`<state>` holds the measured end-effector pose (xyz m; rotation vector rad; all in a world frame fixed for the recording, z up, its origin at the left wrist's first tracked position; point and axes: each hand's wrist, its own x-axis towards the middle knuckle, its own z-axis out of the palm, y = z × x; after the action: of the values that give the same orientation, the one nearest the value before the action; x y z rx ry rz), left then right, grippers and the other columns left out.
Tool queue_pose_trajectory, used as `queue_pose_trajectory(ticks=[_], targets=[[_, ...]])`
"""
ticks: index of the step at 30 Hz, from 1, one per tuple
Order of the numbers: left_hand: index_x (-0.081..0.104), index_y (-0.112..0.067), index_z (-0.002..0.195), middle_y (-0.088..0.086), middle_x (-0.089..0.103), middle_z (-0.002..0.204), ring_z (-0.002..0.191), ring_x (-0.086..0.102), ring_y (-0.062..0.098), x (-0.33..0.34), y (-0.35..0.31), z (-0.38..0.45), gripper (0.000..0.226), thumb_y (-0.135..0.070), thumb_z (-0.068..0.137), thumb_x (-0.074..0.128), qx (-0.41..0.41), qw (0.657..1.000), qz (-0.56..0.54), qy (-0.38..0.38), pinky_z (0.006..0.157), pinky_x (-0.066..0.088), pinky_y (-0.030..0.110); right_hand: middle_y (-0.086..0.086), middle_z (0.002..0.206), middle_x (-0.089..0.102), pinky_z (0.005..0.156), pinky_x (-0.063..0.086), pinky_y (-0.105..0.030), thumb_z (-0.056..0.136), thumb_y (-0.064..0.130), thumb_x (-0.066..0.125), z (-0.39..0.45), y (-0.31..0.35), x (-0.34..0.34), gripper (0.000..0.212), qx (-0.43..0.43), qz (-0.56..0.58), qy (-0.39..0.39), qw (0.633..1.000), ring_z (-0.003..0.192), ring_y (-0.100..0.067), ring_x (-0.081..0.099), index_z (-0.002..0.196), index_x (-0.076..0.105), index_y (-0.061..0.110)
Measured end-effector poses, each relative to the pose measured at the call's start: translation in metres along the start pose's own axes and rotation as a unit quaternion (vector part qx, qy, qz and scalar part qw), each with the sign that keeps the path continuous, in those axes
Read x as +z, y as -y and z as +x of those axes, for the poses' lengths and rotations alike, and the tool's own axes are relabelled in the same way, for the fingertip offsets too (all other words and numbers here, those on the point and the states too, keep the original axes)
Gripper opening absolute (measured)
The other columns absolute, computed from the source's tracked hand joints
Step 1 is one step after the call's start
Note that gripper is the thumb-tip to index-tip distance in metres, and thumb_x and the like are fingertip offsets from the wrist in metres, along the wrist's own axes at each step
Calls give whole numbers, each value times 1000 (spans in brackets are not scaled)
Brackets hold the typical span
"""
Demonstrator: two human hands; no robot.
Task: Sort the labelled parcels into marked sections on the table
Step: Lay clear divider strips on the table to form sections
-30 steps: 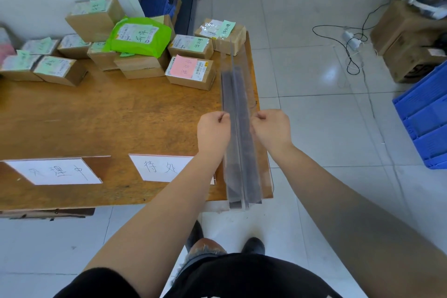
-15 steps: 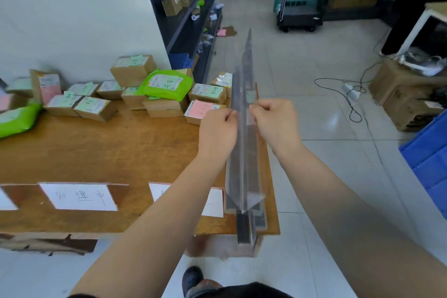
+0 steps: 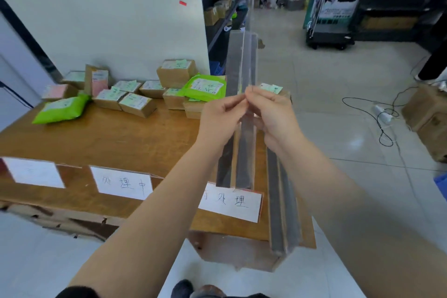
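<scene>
My left hand point(image 3: 219, 121) and my right hand point(image 3: 273, 116) pinch a long clear plastic divider strip point(image 3: 242, 63) from either side, holding it nearly upright above the wooden table point(image 3: 108, 138). A second clear strip point(image 3: 283, 201) lies along the table's right edge. Labelled cardboard parcels point(image 3: 137, 104) crowd the far side. One green bag parcel point(image 3: 61, 110) lies at the left and another green bag point(image 3: 205, 87) sits on top of boxes. White paper section labels point(image 3: 122, 185) point(image 3: 232, 203) point(image 3: 33, 172) line the near edge.
A wall stands behind the table, with shelving point(image 3: 225, 7) beyond its corner. On the tiled floor to the right lie a black cable point(image 3: 384, 123), brown cartons point(image 3: 428, 113) and a blue crate point(image 3: 441, 184). A black cart point(image 3: 331, 36) stands farther back.
Both hands have raised the clear strip off the table's right edge and tipped it toward upright. My head has lifted, so more of the room shows.
</scene>
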<state>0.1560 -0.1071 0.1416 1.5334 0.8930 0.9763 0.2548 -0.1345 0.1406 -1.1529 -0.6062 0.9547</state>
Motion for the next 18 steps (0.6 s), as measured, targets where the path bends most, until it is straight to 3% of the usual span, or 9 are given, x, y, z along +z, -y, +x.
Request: queue_pose_trajectory(ticks=[4,11,14,18], targets=[[65,-9,117,5,70,94,69,61,-5,-52,12,10,27,-10,91,58,-43,998,-51,-1,66,51,13,0,84,68,61,55,-16,86,9,65,4,-17,46,24,37,10,16,999,71,-3,66,109,66,4],[67,-12,113,4,70,103,97,66,15,-144,48,32,25,-8,89,59,-110,992,-70,0,89,53,27,-10,111,68,77,55,-22,83,11,70,20,-72,134,38,89,0,-42,995,102,-19,65,119,63,6],[71,-25,99,2,72,103,98,66,15,-177,71,42,18,-14,90,60,-140,987,-70,25,85,53,26,-10,115,67,86,55,-29,82,13,71,26,-97,161,36,99,-20,-68,993,105,-21,65,117,64,8],[70,-26,98,3,72,104,97,66,14,-205,94,51,17,-16,90,60,-184,977,-87,56,81,54,24,-9,111,68,82,56,-28,81,14,71,26,-122,186,35,109,-40,-110,987,102,-19,66,116,66,9]])
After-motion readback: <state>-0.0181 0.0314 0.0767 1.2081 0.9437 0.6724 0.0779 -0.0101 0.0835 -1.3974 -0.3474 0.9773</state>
